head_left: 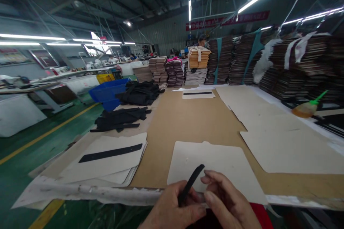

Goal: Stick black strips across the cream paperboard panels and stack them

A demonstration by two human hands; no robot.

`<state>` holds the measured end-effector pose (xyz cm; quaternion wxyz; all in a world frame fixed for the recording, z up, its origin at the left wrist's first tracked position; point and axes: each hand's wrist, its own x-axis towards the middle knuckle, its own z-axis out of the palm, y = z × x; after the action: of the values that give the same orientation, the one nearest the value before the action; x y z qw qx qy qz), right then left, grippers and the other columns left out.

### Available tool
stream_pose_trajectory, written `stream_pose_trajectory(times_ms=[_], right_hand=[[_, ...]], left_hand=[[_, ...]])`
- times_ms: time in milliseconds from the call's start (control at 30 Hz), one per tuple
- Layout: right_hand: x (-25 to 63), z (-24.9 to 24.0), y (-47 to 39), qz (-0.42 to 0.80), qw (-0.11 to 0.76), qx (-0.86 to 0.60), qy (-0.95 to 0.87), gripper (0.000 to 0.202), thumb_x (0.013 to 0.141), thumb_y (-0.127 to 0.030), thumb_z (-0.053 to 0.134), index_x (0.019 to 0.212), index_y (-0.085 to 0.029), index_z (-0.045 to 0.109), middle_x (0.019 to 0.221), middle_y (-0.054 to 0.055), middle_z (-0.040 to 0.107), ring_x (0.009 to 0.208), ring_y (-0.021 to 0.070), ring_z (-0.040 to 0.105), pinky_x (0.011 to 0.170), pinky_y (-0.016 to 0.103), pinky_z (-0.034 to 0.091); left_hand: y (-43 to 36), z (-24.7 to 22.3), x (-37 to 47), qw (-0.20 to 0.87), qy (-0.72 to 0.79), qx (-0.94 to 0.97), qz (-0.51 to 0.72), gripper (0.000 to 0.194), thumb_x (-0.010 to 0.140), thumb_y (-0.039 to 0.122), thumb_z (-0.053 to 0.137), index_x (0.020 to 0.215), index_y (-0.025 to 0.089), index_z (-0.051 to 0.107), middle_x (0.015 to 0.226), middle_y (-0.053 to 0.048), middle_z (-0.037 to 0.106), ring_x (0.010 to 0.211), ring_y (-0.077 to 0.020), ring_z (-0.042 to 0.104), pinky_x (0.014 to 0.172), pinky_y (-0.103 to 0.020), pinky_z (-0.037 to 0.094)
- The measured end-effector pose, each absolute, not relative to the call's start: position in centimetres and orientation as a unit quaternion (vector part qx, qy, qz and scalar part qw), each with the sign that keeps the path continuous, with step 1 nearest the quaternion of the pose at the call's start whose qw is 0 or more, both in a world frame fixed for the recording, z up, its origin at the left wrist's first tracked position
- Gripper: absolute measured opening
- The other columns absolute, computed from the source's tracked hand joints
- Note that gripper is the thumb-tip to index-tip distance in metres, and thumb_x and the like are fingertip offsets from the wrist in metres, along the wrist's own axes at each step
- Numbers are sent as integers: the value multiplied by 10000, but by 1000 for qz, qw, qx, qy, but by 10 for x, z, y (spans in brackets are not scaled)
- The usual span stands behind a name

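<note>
My left hand (pixel 176 205) is closed around a black strip (pixel 191 182), whose free end points up and to the right. Close by on the right, my right hand (pixel 228 200) has its thumb and fingers apart, with nothing between them. Under and beyond both hands lies a cream panel (pixel 215 157) on the brown board (pixel 185 121). To the left, another black strip (pixel 111 153) rests across the top panel of a cream stack (pixel 107 171).
Piles of black strips (pixel 120 118) and a blue bin (pixel 110 91) are at the left. Large cream sheets (pixel 292 146) cover the right side, near a glue bottle (pixel 306 109). Tall stacks of panels (pixel 223 61) stand behind the table. A person (pixel 201 40) is partly visible there.
</note>
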<state>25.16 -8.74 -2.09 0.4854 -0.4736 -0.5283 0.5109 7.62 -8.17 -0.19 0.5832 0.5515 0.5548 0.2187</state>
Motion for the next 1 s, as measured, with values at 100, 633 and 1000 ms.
stream_pose_trajectory(times_ms=[100,633,1000], right_hand=[[245,-21,-78,607,490,-420,-464,441,834,-553,618,1161,-260,582,941,26,602,834,179,597,725,278,520],[262,-28,-67,705,468,-424,-323,578,684,-557,785,1129,-198,704,572,-8,568,518,82,453,470,179,316],[266,-31,-67,744,475,-389,-265,475,666,-473,827,1047,-206,729,713,35,657,541,62,476,489,160,351]], left_hand=[[-80,-4,84,566,556,571,210,281,656,325,703,862,153,618,663,46,542,628,-126,475,570,-228,351],[-86,-25,84,603,507,557,263,486,658,558,689,891,146,577,641,62,449,588,-98,367,521,-225,254],[-85,-32,92,630,495,520,295,515,708,668,637,823,173,548,584,67,435,502,-74,364,489,-206,272]])
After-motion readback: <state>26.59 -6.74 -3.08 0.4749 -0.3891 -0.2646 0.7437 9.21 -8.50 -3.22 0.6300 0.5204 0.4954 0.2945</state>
